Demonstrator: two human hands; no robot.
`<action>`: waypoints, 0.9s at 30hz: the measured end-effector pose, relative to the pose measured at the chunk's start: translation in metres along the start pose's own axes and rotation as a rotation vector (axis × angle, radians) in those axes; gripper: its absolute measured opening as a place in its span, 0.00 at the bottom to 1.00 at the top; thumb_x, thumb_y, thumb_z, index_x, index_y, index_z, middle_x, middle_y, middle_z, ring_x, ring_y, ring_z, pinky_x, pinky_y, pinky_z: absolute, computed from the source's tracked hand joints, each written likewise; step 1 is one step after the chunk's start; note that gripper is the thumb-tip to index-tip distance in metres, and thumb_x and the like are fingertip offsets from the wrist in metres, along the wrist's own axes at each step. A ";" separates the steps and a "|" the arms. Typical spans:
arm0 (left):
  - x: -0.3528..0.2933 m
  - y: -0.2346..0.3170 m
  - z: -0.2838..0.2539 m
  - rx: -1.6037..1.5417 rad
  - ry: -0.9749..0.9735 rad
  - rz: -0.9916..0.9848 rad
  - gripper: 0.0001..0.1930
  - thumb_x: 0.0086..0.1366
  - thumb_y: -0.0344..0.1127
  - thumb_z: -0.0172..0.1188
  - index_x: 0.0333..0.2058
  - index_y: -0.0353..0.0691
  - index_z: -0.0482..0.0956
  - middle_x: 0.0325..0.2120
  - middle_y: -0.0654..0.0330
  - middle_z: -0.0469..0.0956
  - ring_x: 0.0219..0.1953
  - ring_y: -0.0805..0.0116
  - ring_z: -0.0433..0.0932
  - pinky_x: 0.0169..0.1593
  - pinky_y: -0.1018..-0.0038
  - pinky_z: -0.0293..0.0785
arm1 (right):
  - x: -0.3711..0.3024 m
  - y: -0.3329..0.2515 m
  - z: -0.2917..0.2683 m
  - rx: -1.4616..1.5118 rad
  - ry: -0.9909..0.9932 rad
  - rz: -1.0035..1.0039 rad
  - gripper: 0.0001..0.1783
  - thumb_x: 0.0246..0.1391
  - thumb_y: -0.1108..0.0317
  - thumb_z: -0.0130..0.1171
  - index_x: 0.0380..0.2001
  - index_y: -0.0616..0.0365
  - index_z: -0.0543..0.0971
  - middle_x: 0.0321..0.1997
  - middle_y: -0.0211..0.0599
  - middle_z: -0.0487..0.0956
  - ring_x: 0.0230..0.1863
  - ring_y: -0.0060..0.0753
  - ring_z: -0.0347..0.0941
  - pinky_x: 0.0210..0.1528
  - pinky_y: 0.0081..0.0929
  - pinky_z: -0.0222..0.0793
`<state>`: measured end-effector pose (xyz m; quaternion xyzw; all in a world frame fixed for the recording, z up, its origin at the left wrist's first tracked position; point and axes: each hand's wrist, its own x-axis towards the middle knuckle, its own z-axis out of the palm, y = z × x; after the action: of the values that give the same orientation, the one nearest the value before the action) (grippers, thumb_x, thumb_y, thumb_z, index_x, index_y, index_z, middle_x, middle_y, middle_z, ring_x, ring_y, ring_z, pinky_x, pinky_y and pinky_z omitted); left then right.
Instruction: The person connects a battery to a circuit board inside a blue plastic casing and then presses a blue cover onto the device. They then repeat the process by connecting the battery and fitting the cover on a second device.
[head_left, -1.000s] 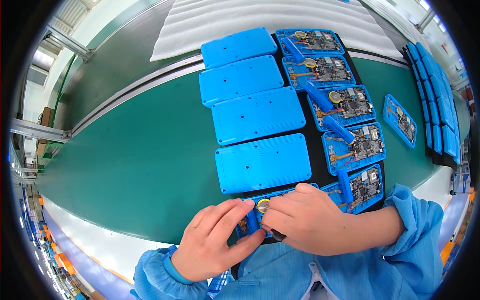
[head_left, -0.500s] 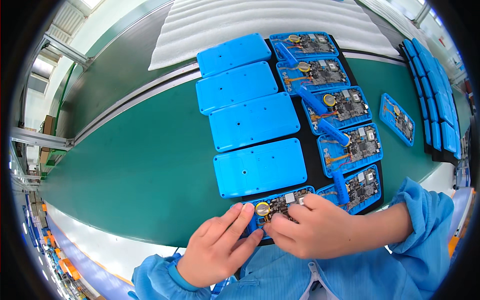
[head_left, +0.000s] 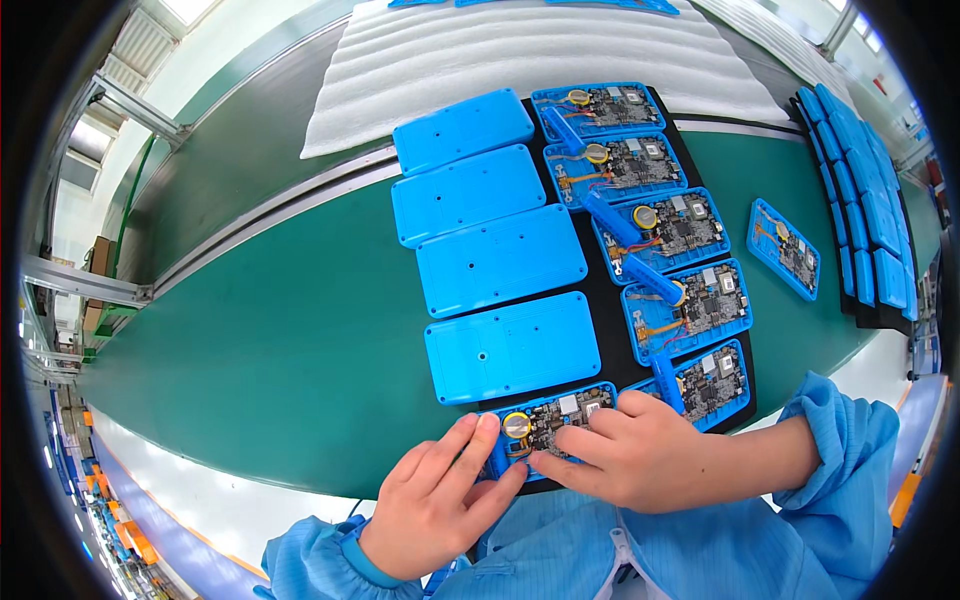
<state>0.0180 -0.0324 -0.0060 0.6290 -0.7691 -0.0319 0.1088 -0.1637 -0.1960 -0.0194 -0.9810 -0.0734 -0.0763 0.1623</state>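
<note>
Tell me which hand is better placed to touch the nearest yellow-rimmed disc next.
The left hand, probably: its fingers lie beside the disc, while the right hand is farther off, to the lower right.

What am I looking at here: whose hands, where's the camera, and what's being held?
There's no machine: these are a person's bare hands, seen through a head-worn fisheye camera, so straight edges bend. On a flat black mat over a green table lie smooth blue rectangular plastic covers and open blue plastic cases containing circuit boards. The left hand rests its fingers on the front case; the right hand's are at its near edge. Whether they grip anything small is hidden.
</note>
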 end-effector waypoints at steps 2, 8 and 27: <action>-0.001 0.001 0.000 0.014 -0.018 -0.007 0.16 0.52 0.31 0.61 0.42 0.55 0.82 0.53 0.50 0.72 0.50 0.58 0.75 0.43 0.70 0.73 | 0.002 -0.002 -0.002 -0.041 -0.013 0.015 0.18 0.49 0.65 0.54 0.45 0.52 0.78 0.32 0.25 0.68 0.29 0.23 0.67 0.27 0.23 0.56; 0.001 0.002 -0.002 -0.008 -0.022 -0.029 0.16 0.52 0.31 0.60 0.41 0.52 0.82 0.51 0.49 0.74 0.50 0.56 0.75 0.42 0.70 0.72 | 0.006 -0.006 0.002 -0.035 -0.003 0.051 0.19 0.49 0.65 0.54 0.46 0.53 0.78 0.30 0.25 0.67 0.29 0.22 0.67 0.27 0.23 0.56; 0.000 -0.002 -0.003 -0.038 -0.039 -0.049 0.14 0.53 0.32 0.64 0.41 0.45 0.82 0.50 0.49 0.75 0.47 0.59 0.80 0.35 0.75 0.69 | 0.003 -0.002 0.008 0.001 -0.025 0.020 0.24 0.47 0.64 0.54 0.51 0.54 0.76 0.30 0.23 0.68 0.27 0.22 0.64 0.26 0.25 0.51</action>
<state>0.0202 -0.0328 -0.0028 0.6448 -0.7546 -0.0615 0.1052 -0.1602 -0.1914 -0.0262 -0.9825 -0.0655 -0.0623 0.1628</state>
